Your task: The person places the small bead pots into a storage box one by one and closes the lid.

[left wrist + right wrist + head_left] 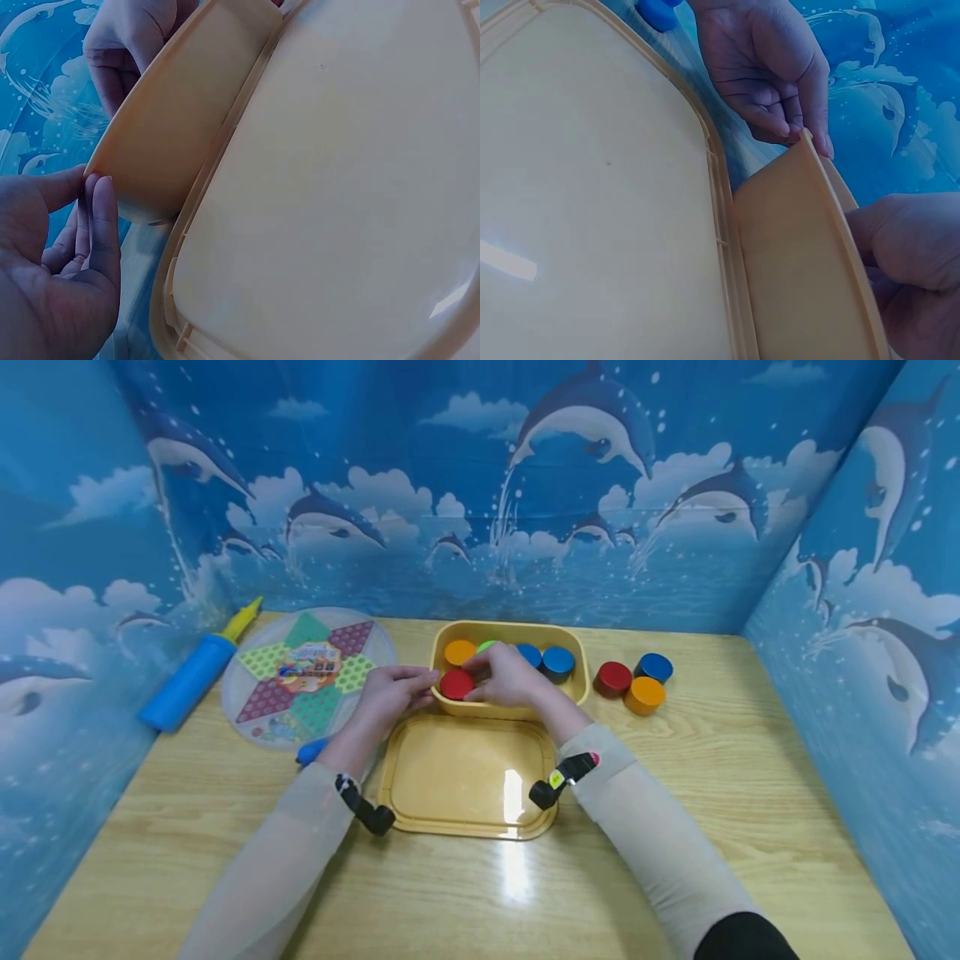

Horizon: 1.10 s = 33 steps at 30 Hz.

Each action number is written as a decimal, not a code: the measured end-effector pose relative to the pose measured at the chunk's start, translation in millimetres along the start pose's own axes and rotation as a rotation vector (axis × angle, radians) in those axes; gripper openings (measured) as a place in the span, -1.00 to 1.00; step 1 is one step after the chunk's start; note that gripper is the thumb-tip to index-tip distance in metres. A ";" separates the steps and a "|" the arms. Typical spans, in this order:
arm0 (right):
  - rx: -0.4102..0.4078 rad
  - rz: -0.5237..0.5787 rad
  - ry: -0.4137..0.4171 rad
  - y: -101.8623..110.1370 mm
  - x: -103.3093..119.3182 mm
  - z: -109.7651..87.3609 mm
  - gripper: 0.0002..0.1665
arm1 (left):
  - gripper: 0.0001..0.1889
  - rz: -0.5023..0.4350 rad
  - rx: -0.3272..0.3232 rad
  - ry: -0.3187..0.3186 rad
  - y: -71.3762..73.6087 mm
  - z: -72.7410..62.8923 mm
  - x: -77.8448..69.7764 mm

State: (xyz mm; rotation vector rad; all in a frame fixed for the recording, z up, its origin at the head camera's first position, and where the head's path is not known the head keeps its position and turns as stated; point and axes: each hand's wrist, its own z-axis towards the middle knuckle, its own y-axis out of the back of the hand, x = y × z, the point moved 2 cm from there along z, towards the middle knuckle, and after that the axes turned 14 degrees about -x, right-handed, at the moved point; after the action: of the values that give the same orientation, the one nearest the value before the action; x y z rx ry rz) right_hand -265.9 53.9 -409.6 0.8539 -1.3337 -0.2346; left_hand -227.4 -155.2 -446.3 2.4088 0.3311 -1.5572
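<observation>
Our left grip (392, 695) pinches the rim of the yellow box (495, 712), while our right grip (508, 675) curls round the red disc (455, 685) inside its left end. A beige tray (457, 768) lies just in front on the table (450, 902)

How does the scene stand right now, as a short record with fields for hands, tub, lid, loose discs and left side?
Left hand: pinches the rim at the tub's left end
Right hand: inside the tub, fingers at a red disc; firm grip unclear
Yellow tub: also shows orange, green and two blue discs
Yellow lid: flat on the table, on the person's side of the tub
Loose discs: red, blue, orange, right of the tub
Left side: round star-patterned board, blue-and-yellow pump
</observation>
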 end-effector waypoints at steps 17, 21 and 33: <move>-0.098 0.004 0.029 54.9 -4.6 -46.9 -0.35 | -0.61 0.029 0.010 -0.011 0.5 -0.7 -0.1; -0.118 0.008 0.037 68.9 -9.9 -60.4 -0.39 | -0.60 0.030 0.018 -0.007 1.1 -0.8 0.2; -0.207 -0.062 0.040 102.6 -33.4 -99.5 -0.43 | -0.60 0.032 0.019 0.001 1.0 1.8 2.4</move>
State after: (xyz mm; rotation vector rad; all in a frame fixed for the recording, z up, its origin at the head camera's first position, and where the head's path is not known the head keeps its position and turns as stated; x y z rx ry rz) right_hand -215.8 184.9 -366.4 0.7213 -1.2233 -0.3953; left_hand -227.6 -156.6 -449.1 2.4178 0.2774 -1.5522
